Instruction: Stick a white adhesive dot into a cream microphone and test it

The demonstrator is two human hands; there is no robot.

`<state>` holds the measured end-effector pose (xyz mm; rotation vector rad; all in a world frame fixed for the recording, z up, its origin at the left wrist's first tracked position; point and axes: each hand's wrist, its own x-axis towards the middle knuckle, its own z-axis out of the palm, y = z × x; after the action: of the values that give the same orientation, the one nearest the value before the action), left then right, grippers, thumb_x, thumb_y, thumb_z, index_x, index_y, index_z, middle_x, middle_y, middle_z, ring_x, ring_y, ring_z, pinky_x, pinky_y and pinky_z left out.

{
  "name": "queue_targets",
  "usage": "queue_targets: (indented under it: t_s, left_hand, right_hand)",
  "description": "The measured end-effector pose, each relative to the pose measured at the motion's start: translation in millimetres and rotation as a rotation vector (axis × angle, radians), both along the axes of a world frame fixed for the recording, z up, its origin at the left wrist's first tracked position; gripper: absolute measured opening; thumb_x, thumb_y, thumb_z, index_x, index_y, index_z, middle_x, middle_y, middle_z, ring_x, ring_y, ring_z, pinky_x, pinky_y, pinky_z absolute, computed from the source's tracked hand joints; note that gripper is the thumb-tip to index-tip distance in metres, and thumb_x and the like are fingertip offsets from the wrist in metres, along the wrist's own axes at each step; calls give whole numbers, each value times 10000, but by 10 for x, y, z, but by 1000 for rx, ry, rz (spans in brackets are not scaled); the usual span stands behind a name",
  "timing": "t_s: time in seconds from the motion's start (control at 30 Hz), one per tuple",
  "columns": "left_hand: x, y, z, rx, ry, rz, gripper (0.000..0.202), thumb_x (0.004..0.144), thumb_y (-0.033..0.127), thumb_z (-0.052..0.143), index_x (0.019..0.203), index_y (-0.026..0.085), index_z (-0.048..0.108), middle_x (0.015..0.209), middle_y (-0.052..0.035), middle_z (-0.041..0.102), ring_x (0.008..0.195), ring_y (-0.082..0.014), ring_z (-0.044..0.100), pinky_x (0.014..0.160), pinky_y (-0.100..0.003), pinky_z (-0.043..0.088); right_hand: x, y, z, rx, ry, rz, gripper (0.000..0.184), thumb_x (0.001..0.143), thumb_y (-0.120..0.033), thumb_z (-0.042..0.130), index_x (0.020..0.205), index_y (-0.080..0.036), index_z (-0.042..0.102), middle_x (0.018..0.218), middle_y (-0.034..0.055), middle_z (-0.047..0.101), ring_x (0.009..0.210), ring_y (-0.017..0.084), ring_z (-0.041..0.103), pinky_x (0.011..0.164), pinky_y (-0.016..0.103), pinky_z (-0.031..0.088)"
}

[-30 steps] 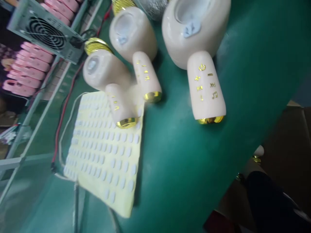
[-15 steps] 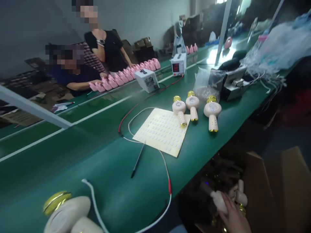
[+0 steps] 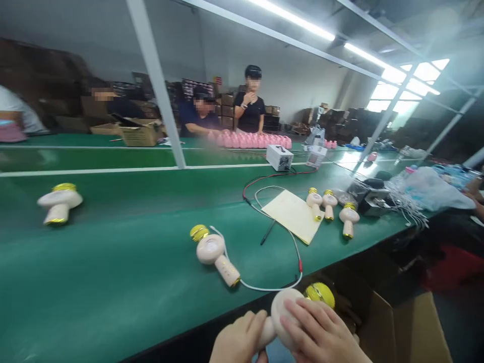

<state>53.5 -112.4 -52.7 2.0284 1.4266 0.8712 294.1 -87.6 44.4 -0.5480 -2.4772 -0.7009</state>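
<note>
Left hand [image 3: 238, 339] grasped the handle [image 3: 266, 333], right hand [image 3: 319, 330] the head [image 3: 284, 308] of one karaoke microphone [image 3: 282, 315], handle pointing left; five other microphones [image 3: 214, 254] lay on the bench [image 3: 113, 282]

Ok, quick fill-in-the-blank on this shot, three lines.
The left hand holds the ____ of a microphone, and the right hand lies on its round head.
To the right of the sticker sheet, ____ microphones lie in a row.
The bench top is ____.

Missing words: handle; three; green.
</note>
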Motion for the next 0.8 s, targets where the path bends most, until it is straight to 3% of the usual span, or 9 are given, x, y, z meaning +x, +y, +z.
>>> queue_targets:
  t_s: [0.07, 0.13, 0.23, 0.27, 0.33, 0.43, 0.53, 0.63, 0.8]
  left_hand:
    - [-211, -119, 79, -166, -314, 121, 387, 635, 197, 636, 1018, 243, 674, 844, -59, 696, 695, -224, 636, 628, -287, 490]
    - [-355, -227, 152, -362, -664, 285, 286, 710, 343, 612, 964, 210, 621, 682, -14, 612, 524, -159, 552, 501, -256, 443]
    - [-564, -374, 256, -529, -1083, 446, 496, 742, 576, 600, 1042, 188, 525, 573, 46, 507, 367, -101, 424, 350, -207, 307]
    - [-642, -429, 293, -527, -1175, 472, 543, 745, 609, 608, 1070, 185, 508, 578, 49, 511, 366, -97, 433, 342, -196, 306]
    - [-791, -550, 372, -480, -1297, 504, 551, 768, 606, 631, 1090, 177, 506, 617, 33, 550, 400, -92, 482, 360, -184, 353]
    - [-940, -703, 476, -405, -1421, 488, 498, 791, 565, 647, 1059, 159, 537, 680, 3, 596, 432, -89, 515, 376, -185, 417]
    - [-1007, -767, 524, -373, -1499, 471, 456, 794, 499, 677, 1072, 157, 558, 831, -52, 648, 556, -126, 595, 401, -202, 485]
    - [-1042, -765, 514, -391, -1551, 431, 405, 775, 413, 721, 1045, 145, 583, 915, -81, 654, 664, -148, 625, 471, -224, 546]
    - [-1044, -726, 452, -458, -1675, 305, 404, 777, 444, 703, 1014, 128, 617, 832, -49, 620, 571, -113, 575, 406, -208, 518]
  right_hand:
    - [-279, 23, 9, -20, 177, 120, 329, 858, -197, 566, 1156, -293, 667, 993, 13, 778, 895, 201, 709, 812, 300, 542]
    - [-552, 99, -91, -108, 492, 185, 396, 831, -116, 590, 1177, -306, 626, 963, 29, 763, 915, 211, 693, 838, 342, 541]
    - [-1037, 379, -317, -502, 887, 56, 262, 887, -172, 540, 1129, -237, 612, 1012, 101, 707, 949, 253, 667, 803, 412, 541]
    - [-1225, 501, -387, -680, 892, -53, 222, 923, -245, 493, 1101, -207, 618, 1036, 125, 693, 960, 261, 660, 797, 414, 537]
    - [-1598, 739, -494, -1012, 711, -260, 375, 953, -411, 395, 1126, -158, 611, 1121, 164, 670, 1010, 276, 646, 815, 410, 526]
    - [-1980, 971, -572, -1174, 494, -343, 513, 868, -526, 500, 1171, -126, 602, 1091, 183, 675, 973, 321, 648, 809, 426, 496]
    - [-2053, 1011, -605, -1187, 411, -384, 497, 788, -507, 596, 1109, -129, 629, 1024, 184, 664, 973, 354, 615, 806, 432, 449]
    - [-1960, 939, -616, -1226, 365, -404, 326, 776, -479, 592, 892, -181, 649, 842, 107, 648, 828, 302, 602, 724, 383, 419]
    - [-1805, 713, -572, -1345, 481, -382, 288, 756, -476, 617, 836, -200, 605, 786, 50, 634, 727, 248, 579, 660, 350, 413]
